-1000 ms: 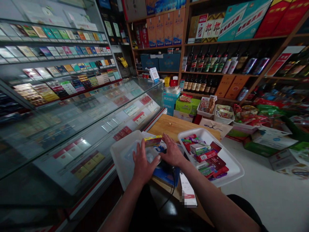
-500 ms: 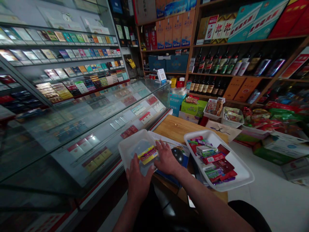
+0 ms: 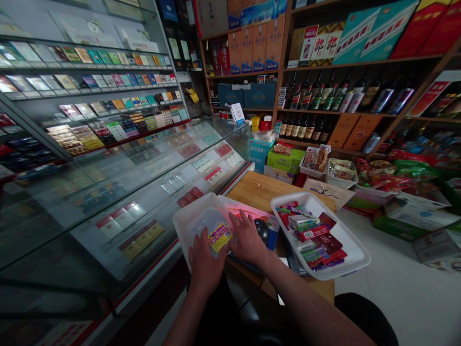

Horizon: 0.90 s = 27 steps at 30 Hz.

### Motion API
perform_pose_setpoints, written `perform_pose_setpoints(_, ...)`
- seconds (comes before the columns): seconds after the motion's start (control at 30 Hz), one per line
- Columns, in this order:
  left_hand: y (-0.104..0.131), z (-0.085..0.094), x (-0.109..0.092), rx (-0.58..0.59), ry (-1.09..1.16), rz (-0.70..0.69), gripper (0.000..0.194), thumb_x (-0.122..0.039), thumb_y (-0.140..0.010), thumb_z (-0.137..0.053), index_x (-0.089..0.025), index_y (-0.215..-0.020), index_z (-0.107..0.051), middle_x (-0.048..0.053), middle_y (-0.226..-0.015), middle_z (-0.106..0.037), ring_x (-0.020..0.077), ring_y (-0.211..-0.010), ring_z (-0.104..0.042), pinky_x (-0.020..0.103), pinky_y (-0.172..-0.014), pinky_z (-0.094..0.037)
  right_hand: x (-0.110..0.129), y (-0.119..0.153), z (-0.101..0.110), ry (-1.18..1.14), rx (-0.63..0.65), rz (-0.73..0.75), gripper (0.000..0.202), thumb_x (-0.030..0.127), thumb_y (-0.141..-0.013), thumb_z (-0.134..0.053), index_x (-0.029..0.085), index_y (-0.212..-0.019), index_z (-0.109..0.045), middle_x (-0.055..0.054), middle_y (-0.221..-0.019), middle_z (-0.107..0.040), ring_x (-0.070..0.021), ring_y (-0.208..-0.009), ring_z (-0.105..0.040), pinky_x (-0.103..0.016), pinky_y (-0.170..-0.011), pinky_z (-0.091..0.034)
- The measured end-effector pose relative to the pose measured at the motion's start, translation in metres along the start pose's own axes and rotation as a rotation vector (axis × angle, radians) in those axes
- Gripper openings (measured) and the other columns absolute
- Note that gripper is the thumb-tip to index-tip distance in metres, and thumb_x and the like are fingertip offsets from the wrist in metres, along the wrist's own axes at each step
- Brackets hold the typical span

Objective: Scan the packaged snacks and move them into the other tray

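A yellow and purple pack of sweets (image 3: 220, 236) lies label up between my hands, over the floor of a translucent white plastic bin (image 3: 187, 222). My left hand (image 3: 206, 259) reaches over the bin's near side, its fingers and thumb closed about the pack's left and lower edges. At the pack's right edge is my right hand (image 3: 249, 240), fingers stretched over the bin's right side; whether its thumb touches the pack I cannot tell. To the right, a larger white tray (image 3: 355, 250) holds several packs of gum and sweets (image 3: 313, 233).
A glass display counter (image 3: 144, 192) with cigarette packs runs along the left. Under the bin are a wooden table (image 3: 252, 185) and a pink and blue printed sheet (image 3: 239, 205). A black round object (image 3: 262, 231) sits beside my right hand. Shelves with bottles (image 3: 302, 126) stand behind.
The yellow pack has turned so that more of its label faces up. My right hand's fingers have shifted slightly. The view has moved a little, showing pink on the printed sheet.
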State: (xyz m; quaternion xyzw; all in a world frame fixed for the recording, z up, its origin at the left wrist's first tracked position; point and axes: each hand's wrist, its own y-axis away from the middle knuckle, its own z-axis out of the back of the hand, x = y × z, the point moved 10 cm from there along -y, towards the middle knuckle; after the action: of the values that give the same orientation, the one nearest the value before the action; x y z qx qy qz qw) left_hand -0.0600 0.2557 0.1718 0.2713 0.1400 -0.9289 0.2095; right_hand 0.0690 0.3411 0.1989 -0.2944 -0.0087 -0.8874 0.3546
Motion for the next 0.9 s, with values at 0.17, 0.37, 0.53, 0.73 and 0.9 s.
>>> perform_pose_setpoints(0.17, 0.008, -0.010, -0.042, -0.010, 0.010, -0.137, 0.071, -0.041, -0.095, -0.053, -0.016, -0.157, -0.027, 0.020, -0.157, -0.043, 0.0392, -0.152, -0.028, 0.065, -0.120, -0.023, -0.016, 0.019, 0.028, -0.001, -0.049, -0.041, 0.091, 0.021, -0.074, -0.062, 0.015, -0.158, -0.029, -0.015, -0.158, -0.043, -0.0351, -0.156, -0.011, -0.061, -0.125, -0.010)
perform_pose_setpoints(0.37, 0.020, -0.031, -0.098, 0.001, -0.058, -0.359, 0.066, -0.033, -0.098, -0.049, -0.014, -0.158, -0.028, 0.020, -0.159, -0.041, 0.0397, -0.154, -0.024, 0.067, -0.119, -0.023, -0.049, 0.047, 0.059, 0.081, -0.119, -0.097, 0.087, 0.024, -0.075, -0.065, 0.015, -0.157, -0.034, -0.015, -0.159, -0.043, -0.0370, -0.156, -0.013, -0.061, -0.124, -0.012)
perform_pose_setpoints(0.53, 0.039, -0.052, -0.146, 0.021, -0.162, -0.502, 0.064, -0.028, -0.099, -0.046, -0.017, -0.159, -0.028, 0.015, -0.165, -0.033, 0.0355, -0.157, -0.017, 0.064, -0.122, -0.022, -0.085, 0.079, 0.084, 0.194, -0.155, -0.155, 0.083, 0.027, -0.080, -0.065, 0.016, -0.157, -0.036, -0.015, -0.161, -0.039, -0.0371, -0.156, -0.011, -0.060, -0.124, -0.011)
perform_pose_setpoints(0.73, 0.065, -0.093, -0.197, 0.125, -0.234, -0.635, 0.068, -0.037, -0.097, -0.051, -0.020, -0.159, -0.030, 0.013, -0.166, -0.032, 0.0375, -0.157, -0.015, 0.066, -0.123, -0.019, -0.138, 0.122, 0.108, 0.303, -0.188, -0.252, 0.079, 0.029, -0.082, -0.066, 0.020, -0.156, -0.038, -0.013, -0.162, -0.038, -0.0376, -0.156, -0.012, -0.061, -0.123, -0.011)
perform_pose_setpoints(0.9, 0.084, -0.128, -0.227, 0.204, -0.247, -0.723, 0.075, -0.041, -0.094, -0.055, -0.024, -0.161, -0.027, 0.013, -0.165, -0.033, 0.0391, -0.156, -0.016, 0.068, -0.122, -0.017, -0.178, 0.154, 0.125, 0.371, -0.218, -0.334, 0.072, 0.034, -0.084, -0.065, 0.018, -0.151, -0.045, -0.014, -0.159, -0.041, -0.0382, -0.155, -0.013, -0.061, -0.122, -0.015)
